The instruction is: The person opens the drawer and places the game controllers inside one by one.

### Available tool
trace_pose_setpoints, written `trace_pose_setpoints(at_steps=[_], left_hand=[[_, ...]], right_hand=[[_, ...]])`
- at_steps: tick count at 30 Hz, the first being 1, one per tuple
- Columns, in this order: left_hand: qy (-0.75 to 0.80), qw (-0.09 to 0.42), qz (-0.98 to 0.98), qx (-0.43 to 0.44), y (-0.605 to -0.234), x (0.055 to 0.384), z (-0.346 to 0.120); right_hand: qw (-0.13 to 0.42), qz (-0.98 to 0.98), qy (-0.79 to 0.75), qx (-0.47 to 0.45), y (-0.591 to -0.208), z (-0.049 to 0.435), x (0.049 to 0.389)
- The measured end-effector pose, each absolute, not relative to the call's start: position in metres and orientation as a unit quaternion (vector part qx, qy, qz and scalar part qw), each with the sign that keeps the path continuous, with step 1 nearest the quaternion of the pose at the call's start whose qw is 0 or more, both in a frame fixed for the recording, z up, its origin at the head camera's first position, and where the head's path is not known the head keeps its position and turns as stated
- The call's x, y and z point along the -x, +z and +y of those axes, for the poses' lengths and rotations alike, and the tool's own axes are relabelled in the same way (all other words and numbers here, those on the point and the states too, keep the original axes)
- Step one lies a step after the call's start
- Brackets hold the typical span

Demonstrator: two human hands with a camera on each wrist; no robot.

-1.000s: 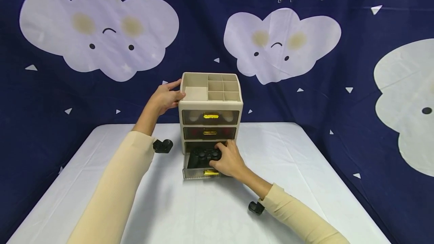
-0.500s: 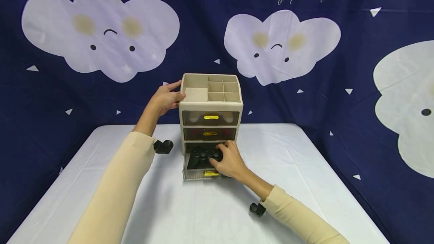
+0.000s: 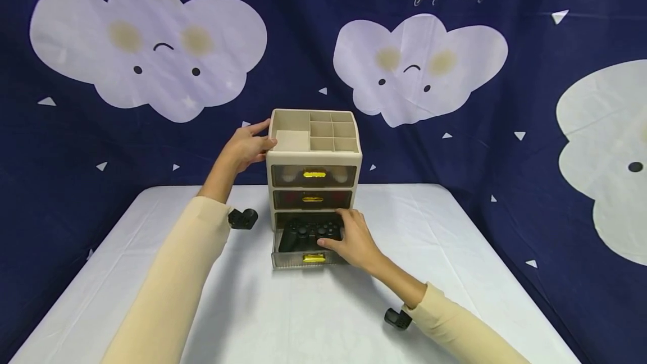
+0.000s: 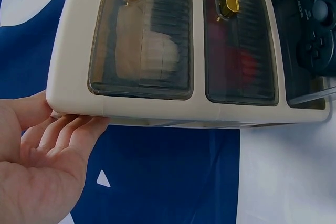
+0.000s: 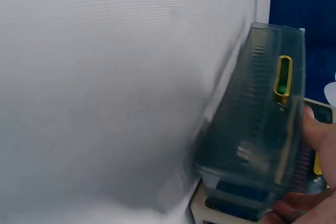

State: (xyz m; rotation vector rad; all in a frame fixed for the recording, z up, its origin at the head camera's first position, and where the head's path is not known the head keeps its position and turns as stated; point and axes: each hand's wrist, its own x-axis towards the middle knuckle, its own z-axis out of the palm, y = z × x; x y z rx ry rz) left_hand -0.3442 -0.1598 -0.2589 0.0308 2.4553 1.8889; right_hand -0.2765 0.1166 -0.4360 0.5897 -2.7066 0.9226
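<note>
A beige desktop drawer organizer (image 3: 314, 158) stands on the table, its bottom drawer (image 3: 290, 260) pulled out. Inside that drawer lies a black game controller (image 3: 303, 235), face up. At the upper left corner, my left hand (image 3: 244, 146) holds the organizer, thumb at the rim and fingers against the side wall; the left wrist view shows this hand (image 4: 52, 156) from the palm side. My right hand (image 3: 356, 240) is at the drawer's right side, thumb and fingers spread beside the controller's right end. The right wrist view catches the clear drawer front (image 5: 252, 114) with part of this hand (image 5: 320, 156).
Two upper drawers (image 3: 313, 199) with gold handles are shut; pale and reddish things show dimly inside. Divided compartments (image 3: 332, 131) form the organizer's top. White cloth covers the table (image 3: 283, 319), and a dark blue cloud-print curtain (image 3: 303, 32) hangs behind.
My right hand has let go of the controller and shifted right, uncovering its right end. The controller stays in the drawer. The left hand has not moved.
</note>
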Motion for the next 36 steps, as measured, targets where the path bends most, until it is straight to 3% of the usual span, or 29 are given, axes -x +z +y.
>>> trace_pose_setpoints(at_steps=[6, 15, 36], left_hand=[[0.610, 0.024, 0.792, -0.013, -0.258, 0.344, -0.161], [0.615, 0.025, 0.788, -0.014, -0.259, 0.345, -0.162], [0.617, 0.028, 0.786, -0.014, -0.259, 0.345, -0.160]], right_hand=[[0.065, -0.933, 0.310, -0.171, -0.432, 0.131, 0.268], [0.044, -0.930, 0.327, -0.164, -0.438, 0.145, 0.263], [0.056, -0.914, 0.374, -0.144, -0.443, 0.141, 0.271]])
